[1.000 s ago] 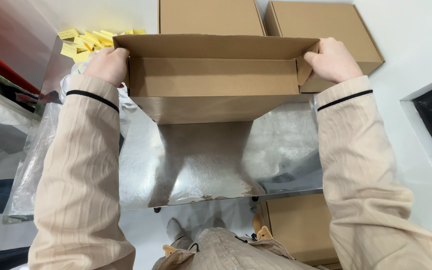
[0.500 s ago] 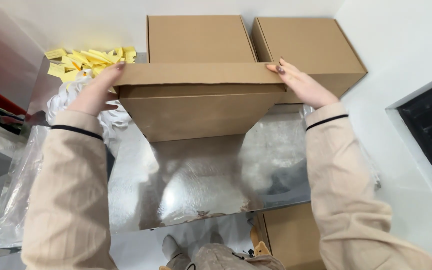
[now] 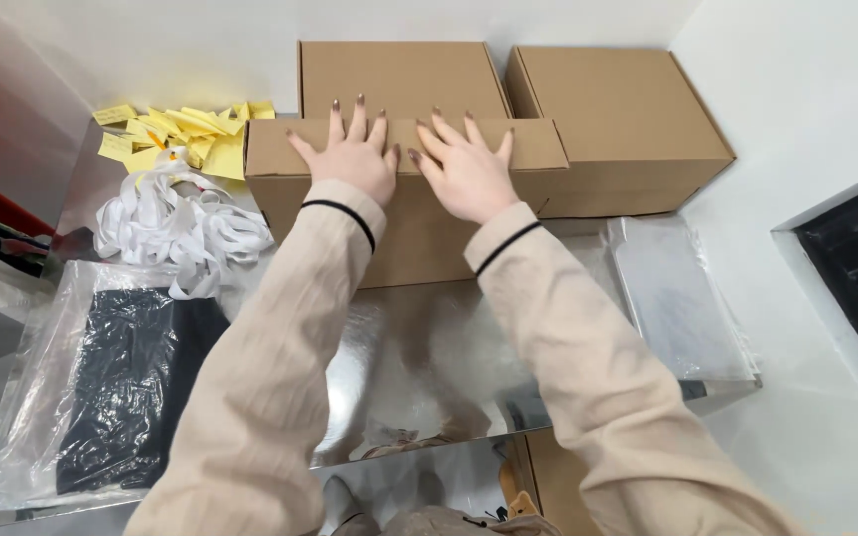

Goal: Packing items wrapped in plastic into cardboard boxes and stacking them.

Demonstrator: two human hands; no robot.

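While both of your hands lie flat on the lid of the cardboard box (image 3: 419, 243), the step in hand looks like pressing that lid down to seat it. Your left hand (image 3: 350, 154) and right hand (image 3: 464, 169) sit side by side near the middle of the top, palms down and fingers spread, grasping nothing. The box stands at the far side of the shiny metal tabletop (image 3: 419, 367), with its back edge against two closed cardboard boxes (image 3: 618, 109) by the wall.

I judge that a next move would call for even pressure out toward both ends of the lid, since its ends lie beyond your palms. I cannot tell whether the front flap is tucked in.

Room is tight behind and to the right, where the closed boxes and the wall hem it in. To the left, a heap of white ribbon (image 3: 176, 228) lies just beside the box corner, with yellow paper slips (image 3: 186, 134) behind it. A clear bag holding a dark garment (image 3: 111, 387) fills the near left, and flat clear bags (image 3: 677, 298) lie at the right edge. The open lane runs toward you, across the bare metal.
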